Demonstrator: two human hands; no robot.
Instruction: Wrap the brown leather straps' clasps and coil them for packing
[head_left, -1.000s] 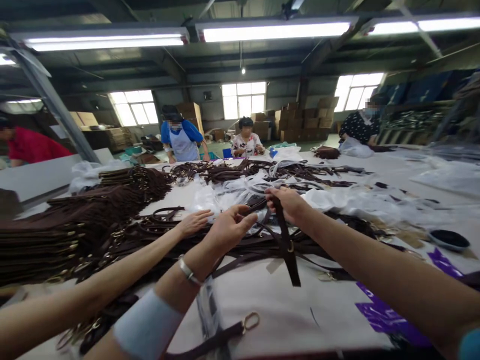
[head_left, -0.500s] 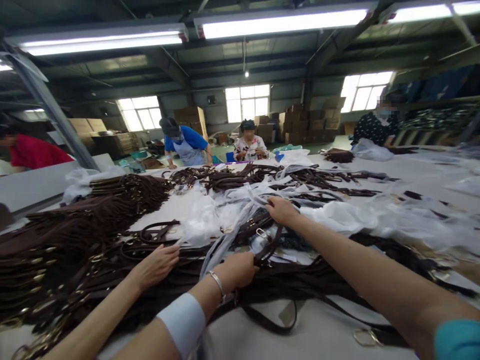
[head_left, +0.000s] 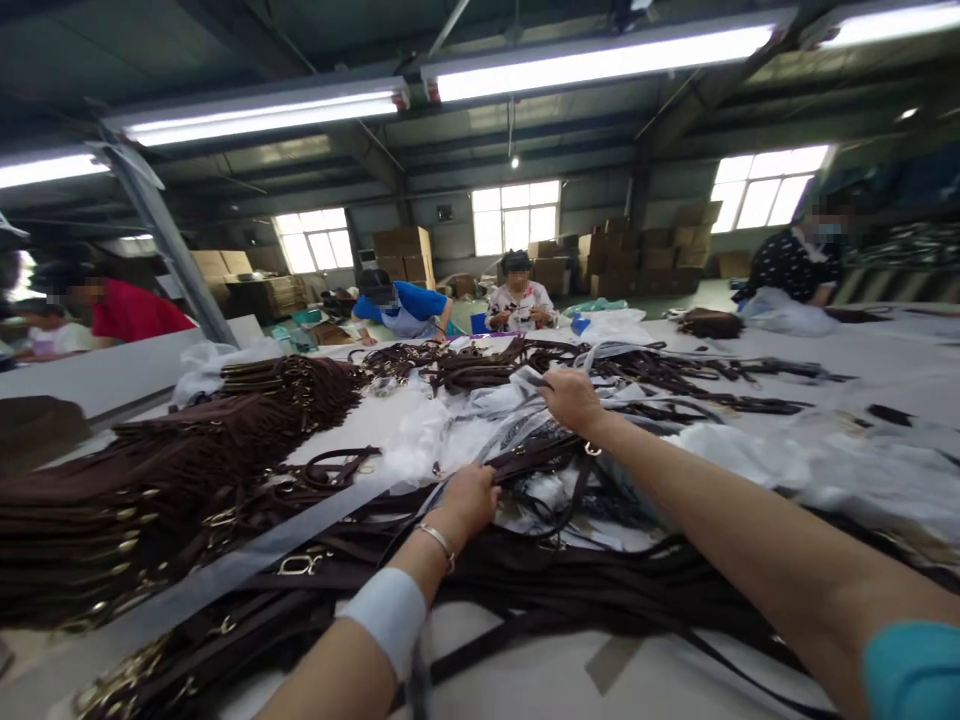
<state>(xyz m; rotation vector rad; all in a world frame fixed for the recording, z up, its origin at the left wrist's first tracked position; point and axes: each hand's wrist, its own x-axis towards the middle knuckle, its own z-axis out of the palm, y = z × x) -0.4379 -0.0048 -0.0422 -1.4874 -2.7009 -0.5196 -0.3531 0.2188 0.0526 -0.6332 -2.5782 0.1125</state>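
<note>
My left hand (head_left: 470,500), with a bracelet and a pale wrist band, is closed around a dark brown strap (head_left: 529,455) in the middle of the pile. Farther off and to the right, my right hand (head_left: 571,400) is closed on the end of a strap wrapped in clear plastic film. Its fingertips are partly hidden. Loose plastic film (head_left: 416,430) lies crumpled beside my left hand. More dark straps (head_left: 600,575) with metal buckles spread beneath both arms. A long translucent plastic strip (head_left: 285,535) stretches from near my left hand to the lower left.
Stacked brown leather pieces (head_left: 82,500) with gold fittings fill the table's left side. More film (head_left: 832,470) lies at right. Across the table are a person in blue (head_left: 412,305), one in a floral top (head_left: 521,303) and one in dotted black (head_left: 795,265).
My left hand has moved up and away from me; my right hand has shifted slightly right. Another person's hand at left has gone out of view, and the plastic strip now stretches there.
</note>
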